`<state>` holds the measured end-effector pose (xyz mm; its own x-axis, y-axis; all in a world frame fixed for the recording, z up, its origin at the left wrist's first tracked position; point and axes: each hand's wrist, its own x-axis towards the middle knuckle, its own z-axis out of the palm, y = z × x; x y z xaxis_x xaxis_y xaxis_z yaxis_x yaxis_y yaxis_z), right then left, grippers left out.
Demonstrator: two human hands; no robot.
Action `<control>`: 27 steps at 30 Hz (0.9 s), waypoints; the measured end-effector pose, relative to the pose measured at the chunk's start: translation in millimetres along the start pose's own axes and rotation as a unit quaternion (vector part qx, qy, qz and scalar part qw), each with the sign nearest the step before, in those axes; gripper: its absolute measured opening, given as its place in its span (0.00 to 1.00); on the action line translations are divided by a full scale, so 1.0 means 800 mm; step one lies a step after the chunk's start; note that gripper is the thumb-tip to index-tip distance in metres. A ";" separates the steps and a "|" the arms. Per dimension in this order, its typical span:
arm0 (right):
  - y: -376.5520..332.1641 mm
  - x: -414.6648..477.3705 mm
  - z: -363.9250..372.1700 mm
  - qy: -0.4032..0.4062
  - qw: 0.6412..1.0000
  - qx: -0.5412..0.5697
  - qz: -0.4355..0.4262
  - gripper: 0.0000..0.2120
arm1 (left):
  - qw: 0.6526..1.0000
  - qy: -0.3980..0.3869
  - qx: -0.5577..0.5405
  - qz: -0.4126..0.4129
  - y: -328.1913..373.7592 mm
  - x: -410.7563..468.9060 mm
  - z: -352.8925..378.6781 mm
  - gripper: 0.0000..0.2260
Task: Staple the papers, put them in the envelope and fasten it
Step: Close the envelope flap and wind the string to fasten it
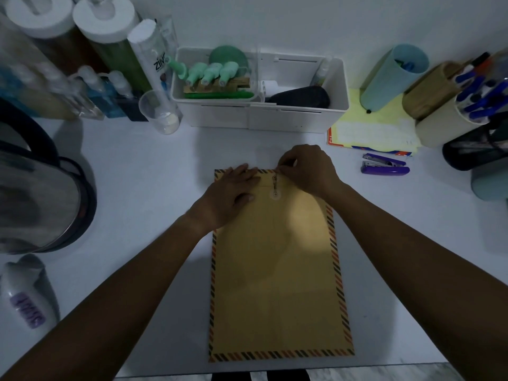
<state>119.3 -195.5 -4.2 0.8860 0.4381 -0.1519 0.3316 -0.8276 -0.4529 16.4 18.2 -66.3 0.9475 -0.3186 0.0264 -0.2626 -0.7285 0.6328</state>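
A brown envelope (276, 270) with a striped border lies flat on the white table, flap end away from me. Its flap is folded down, with two round string buttons (274, 194) showing between my hands. My left hand (233, 192) lies flat on the envelope's upper left, pressing it down. My right hand (308, 167) is at the top edge, fingertips pinched on the thin closure string (275, 180) that runs down over the buttons. No papers are visible. A purple stapler (384, 165) rests on the table to the right of my right hand.
A white organiser box (299, 119) stands behind the envelope. Yellow papers (373, 130), a blue cup (393, 78) and pen holders (450, 116) crowd the back right. Bottles (110, 50) and a clear cup (160, 111) stand back left, a dark bag (38, 199) at the left.
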 end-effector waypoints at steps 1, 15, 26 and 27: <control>-0.001 -0.001 0.000 0.006 1.000 -0.006 -0.014 0.06 | 1.000 0.000 0.000 0.000 0.000 0.000 0.000 0.25; -0.019 0.013 0.002 -0.028 0.996 -0.036 -0.080 0.07 | 1.000 0.005 -0.005 0.000 -0.003 0.001 0.000 0.25; 0.005 -0.023 0.011 0.022 0.999 0.013 0.026 0.07 | 1.000 0.007 -0.008 -0.011 0.001 0.000 -0.002 0.22; 0.005 -0.028 0.013 0.028 0.999 0.016 0.034 0.08 | 1.000 0.009 -0.010 -0.011 0.001 0.000 -0.002 0.22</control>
<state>97.2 -205.4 -12.0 0.9235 0.3594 -0.1339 0.2600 -0.8433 -0.4703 16.3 18.4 -64.3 0.9563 -0.2912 0.0270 -0.2384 -0.7228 0.6487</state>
